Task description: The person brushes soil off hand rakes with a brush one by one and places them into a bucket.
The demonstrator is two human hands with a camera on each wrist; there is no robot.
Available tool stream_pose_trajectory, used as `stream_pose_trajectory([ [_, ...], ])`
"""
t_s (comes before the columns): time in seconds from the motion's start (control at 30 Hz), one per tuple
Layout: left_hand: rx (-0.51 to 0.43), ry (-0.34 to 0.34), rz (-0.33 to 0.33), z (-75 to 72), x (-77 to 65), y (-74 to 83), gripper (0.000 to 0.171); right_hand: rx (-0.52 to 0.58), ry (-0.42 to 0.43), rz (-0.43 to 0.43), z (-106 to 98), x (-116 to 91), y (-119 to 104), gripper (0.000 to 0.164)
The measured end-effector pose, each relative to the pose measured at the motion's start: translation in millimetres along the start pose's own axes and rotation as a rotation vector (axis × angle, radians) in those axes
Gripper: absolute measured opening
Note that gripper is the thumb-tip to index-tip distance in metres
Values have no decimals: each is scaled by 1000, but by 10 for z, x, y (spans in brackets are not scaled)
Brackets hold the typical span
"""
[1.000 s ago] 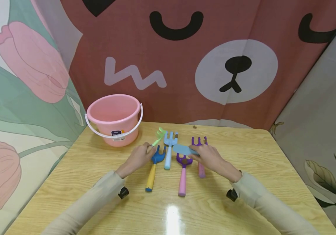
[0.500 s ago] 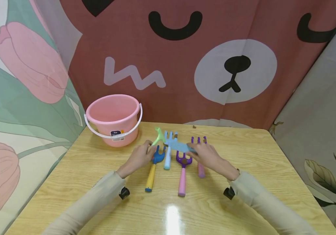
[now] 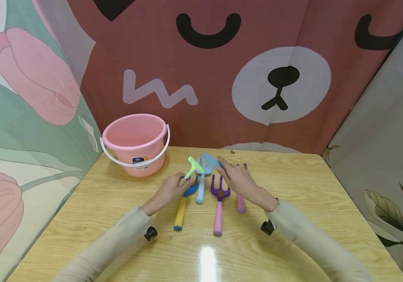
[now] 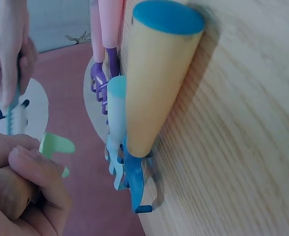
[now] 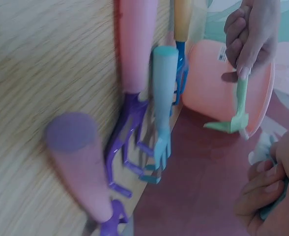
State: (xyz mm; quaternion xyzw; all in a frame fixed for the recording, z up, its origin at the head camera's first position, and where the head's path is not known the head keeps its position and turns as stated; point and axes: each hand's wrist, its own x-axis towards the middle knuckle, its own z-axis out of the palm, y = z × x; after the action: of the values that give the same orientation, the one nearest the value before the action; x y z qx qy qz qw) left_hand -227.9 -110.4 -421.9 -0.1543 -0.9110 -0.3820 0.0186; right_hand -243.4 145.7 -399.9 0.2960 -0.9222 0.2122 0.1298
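Note:
My left hand (image 3: 171,188) grips the wooden handle of a small light-green hand rake (image 3: 193,166), its head pointing away to the right. In my right hand (image 3: 241,181) is a light-blue brush (image 3: 208,160) with pale bristles, seen edge-on in the left wrist view. The brush end is close beside the rake head, above the light-blue hand fork (image 3: 200,190). Under my left fingers lies a blue hand fork with a yellow handle (image 3: 180,213), partly hidden. A purple hand fork with a pink handle (image 3: 218,217) lies between my hands. Another purple fork (image 3: 241,203) is half covered by my right hand.
A pink bucket (image 3: 139,156) with a white handle stands at the back left of the wooden table (image 3: 258,250). A printed bear curtain (image 3: 215,102) hangs right behind the table's far edge. A small brown crumb (image 3: 232,152) lies near that edge.
The brush has moved left to the rake, then tilted upward and away as my right hand shifted left. The rake head has turned in my left hand. The forks and bucket stay put.

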Motion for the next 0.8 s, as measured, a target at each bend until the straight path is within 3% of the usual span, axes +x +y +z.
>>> stream_pose_trajectory([
  [0.17,-26,-11,61,7,-16,42,25,32,37,-99,63,119,-111,45],
  [0.43,-108,-52,76,55,-24,72,26,-13,40,-96,99,148,-36,41],
  [0.63,-66,28,75,45,-17,110,27,-72,85,-40,22,156,67,39],
  [0.8,-39,7,87,38,6,122,26,-64,125,-119,-24,155,-59,40],
])
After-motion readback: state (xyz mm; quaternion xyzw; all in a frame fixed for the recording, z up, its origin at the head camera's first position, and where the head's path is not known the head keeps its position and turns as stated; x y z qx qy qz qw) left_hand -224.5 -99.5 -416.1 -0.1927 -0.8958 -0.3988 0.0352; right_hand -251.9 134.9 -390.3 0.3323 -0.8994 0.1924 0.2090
